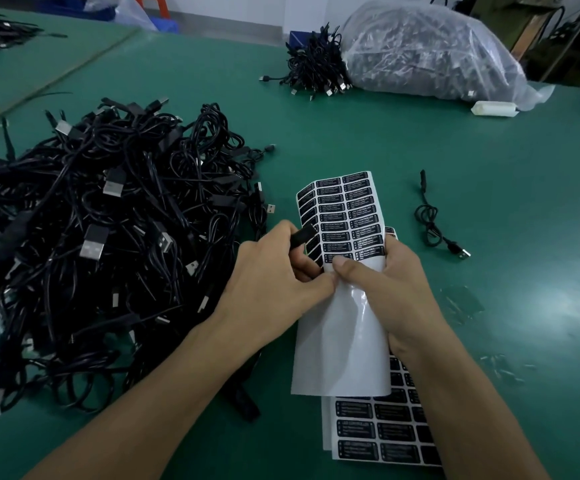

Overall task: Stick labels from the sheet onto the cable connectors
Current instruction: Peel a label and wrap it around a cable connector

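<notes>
- Holding a label sheet (347,216) up off the table (489,161), the right hand (396,282) has its grip pinched on the sheet's middle, thumb on the printed face.
- left hand (274,271): grip curled round a black connector (302,237) held at the sheet's left edge; thumb tip touches the sheet just below the lowest labels.
- Progress, as judged: lower half of the sheet is bare backing, so many labels are prob. used; labels fill only the top part.
- Lots left: big cable pile (108,237) at left, can't tell which are labelled; one lone cable (430,223) lies apart at right; spare sheets (378,431) lie under the right wrist.
- Setting: green table w/ a tied bundle (313,64) & a full clear bag (430,53) at the far edge; second green table (22,71) far left; workshop-type room.
</notes>
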